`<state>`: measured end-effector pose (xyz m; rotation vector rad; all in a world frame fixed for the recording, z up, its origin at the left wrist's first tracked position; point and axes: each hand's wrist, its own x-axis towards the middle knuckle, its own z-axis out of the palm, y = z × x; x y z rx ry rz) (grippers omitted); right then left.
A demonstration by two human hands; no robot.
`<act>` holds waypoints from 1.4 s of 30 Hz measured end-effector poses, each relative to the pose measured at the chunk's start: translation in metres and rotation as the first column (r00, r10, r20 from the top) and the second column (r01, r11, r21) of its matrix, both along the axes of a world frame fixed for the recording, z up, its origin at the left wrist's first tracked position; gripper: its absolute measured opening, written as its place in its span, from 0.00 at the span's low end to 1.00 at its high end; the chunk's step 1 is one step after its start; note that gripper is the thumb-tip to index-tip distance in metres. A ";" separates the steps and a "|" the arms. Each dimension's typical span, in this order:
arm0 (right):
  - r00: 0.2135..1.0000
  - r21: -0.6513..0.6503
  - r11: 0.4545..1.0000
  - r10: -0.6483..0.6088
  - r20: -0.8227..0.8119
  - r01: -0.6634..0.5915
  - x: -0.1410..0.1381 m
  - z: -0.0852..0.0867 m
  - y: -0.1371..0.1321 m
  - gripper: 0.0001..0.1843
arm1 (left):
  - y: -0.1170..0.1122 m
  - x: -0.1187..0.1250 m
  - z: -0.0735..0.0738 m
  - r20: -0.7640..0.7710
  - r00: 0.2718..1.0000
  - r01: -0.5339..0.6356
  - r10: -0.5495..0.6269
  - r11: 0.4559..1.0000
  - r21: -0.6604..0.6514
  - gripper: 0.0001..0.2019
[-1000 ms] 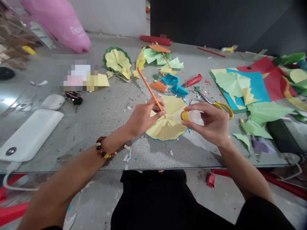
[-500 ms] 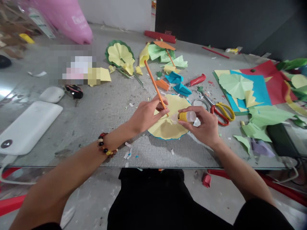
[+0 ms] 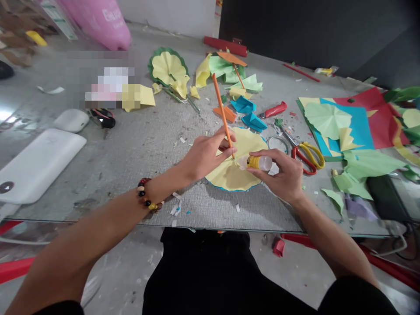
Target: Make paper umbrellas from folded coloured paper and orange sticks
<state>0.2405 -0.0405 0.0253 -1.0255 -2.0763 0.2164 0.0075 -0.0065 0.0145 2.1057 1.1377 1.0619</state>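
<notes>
My left hand is closed around the lower part of a thin orange rolled-paper stick, which stands nearly upright. The stick's lower end meets the middle of a round, scalloped yellow paper piece with a blue edge below it. In my right hand is a small clear glue bottle with a yellow label, held sideways. Its nozzle points left at the foot of the stick; whether glue is coming out cannot be seen. Part of the yellow paper is hidden under both hands.
Scissors, a tape ring and a red-handled cutter lie right of the paper. Blue folded pieces sit behind it. Coloured sheets are stacked at right. A white power bank lies at left.
The stick has tilted more upright, with its top shifted right. My right hand keeps the bottle by the stick's base. The whole view has shifted slightly.
</notes>
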 end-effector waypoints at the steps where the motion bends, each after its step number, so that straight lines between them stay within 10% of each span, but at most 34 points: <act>1: 1.000 0.006 1.000 0.011 -0.001 -0.011 0.000 0.000 0.000 0.17 | 0.000 0.000 0.000 -0.007 1.000 -0.003 0.003 1.000 -0.007 0.09; 42: 1.000 0.052 0.999 0.000 -0.006 0.000 0.000 -0.003 0.000 0.16 | 0.001 0.000 -0.001 -0.068 0.998 0.015 -0.013 1.000 0.018 0.09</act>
